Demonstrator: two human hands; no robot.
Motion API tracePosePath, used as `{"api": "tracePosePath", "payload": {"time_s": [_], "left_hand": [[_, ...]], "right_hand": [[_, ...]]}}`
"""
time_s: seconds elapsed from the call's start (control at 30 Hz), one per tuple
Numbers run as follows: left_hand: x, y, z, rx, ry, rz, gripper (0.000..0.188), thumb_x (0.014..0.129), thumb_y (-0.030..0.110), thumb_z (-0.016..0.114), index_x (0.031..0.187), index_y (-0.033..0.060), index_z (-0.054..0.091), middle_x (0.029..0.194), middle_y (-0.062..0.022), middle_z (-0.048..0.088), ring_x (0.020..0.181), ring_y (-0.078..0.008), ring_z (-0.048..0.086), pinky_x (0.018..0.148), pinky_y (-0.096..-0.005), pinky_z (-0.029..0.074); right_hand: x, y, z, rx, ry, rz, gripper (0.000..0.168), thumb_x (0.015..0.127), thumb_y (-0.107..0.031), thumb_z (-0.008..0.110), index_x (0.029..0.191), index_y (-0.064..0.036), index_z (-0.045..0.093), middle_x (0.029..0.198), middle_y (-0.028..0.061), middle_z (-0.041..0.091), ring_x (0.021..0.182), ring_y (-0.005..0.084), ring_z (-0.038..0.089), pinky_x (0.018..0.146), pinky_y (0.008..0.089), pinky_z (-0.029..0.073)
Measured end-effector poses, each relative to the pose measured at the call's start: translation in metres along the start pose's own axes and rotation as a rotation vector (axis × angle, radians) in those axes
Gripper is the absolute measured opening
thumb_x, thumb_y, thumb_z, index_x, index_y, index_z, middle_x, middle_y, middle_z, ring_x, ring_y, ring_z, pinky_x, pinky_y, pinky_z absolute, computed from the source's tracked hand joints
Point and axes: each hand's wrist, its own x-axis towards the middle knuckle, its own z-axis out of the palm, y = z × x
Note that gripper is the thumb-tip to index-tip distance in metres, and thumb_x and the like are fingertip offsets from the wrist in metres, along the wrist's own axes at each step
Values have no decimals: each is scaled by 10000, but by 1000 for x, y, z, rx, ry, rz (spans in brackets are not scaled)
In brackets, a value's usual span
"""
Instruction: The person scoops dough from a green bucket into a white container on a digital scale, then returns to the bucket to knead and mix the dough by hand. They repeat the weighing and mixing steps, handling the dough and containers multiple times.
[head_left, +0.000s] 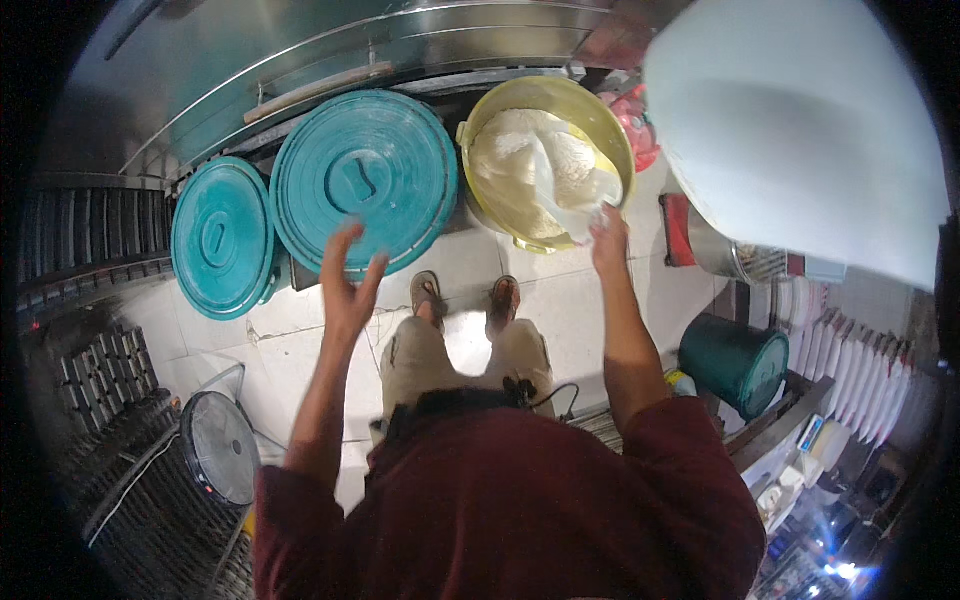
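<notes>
A yellow plastic tub (626, 150) stands in front of me to the right, with a sack or plastic liner and pale flour-like powder (517, 150) inside. My right hand (611, 232) is at the tub's near right rim, its fingers on what looks like the whitish plastic liner (581, 217). To the left, my left hand (349, 274) is held with fingers apart above the near edge of a large round teal lid (405, 150), holding nothing. A smaller teal lid (217, 240) covers another container further left. The left hand is slightly blurred.
A stainless steel counter (315, 45) runs behind the tubs. A large pale panel-like object (795, 135) fills the upper right. A dark green bucket (720, 360) lies or stands tilted in view at right. A round fan (221, 448) is at lower left, and a red plastic bag (641, 135) is beside the tub.
</notes>
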Motion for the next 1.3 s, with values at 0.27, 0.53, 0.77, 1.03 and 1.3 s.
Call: {"api": "tracePosePath", "payload": {"time_s": [0.27,0.53,0.77,1.03,1.3], "left_hand": [[186,347,10,-147,-33,984,941,672,403,855,1416,66,390,1433,-206,393,1337,-365,379,1091,-500,331],[220,439,37,-288,-43,1157,1114,508,395,946,1405,84,364,1510,-186,283,1393,-386,296,1132,-502,319],[223,450,28,-373,33,1070,849,505,240,949,1193,62,484,1383,-176,398,1317,-375,376,1082,-487,365],[212,477,25,-418,79,1172,727,492,236,948,1038,61,501,1415,-171,382,1338,-396,344,1085,-525,351],[205,492,8,-408,7,1261,933,454,336,954,1214,52,492,1406,-166,399,1343,-398,324,1122,-529,287]], "right_hand": [[-64,-40,-30,93,-132,-89,331,898,-224,590,1174,-41,600,1131,40,630,1032,189,587,865,402,476],[-186,-128,-107,49,167,-123,358,870,-316,627,1071,-28,559,853,2,527,723,112,493,605,274,400],[-282,-284,-164,-198,282,-349,263,853,-302,608,803,-44,613,578,-20,471,478,116,464,430,284,418],[-413,-535,-170,-482,712,-930,323,901,-353,626,996,-57,536,848,29,560,715,134,535,616,295,451],[-441,-713,-16,-399,442,-1026,458,876,-404,668,1103,-9,623,906,35,510,663,95,485,553,248,411]]}}
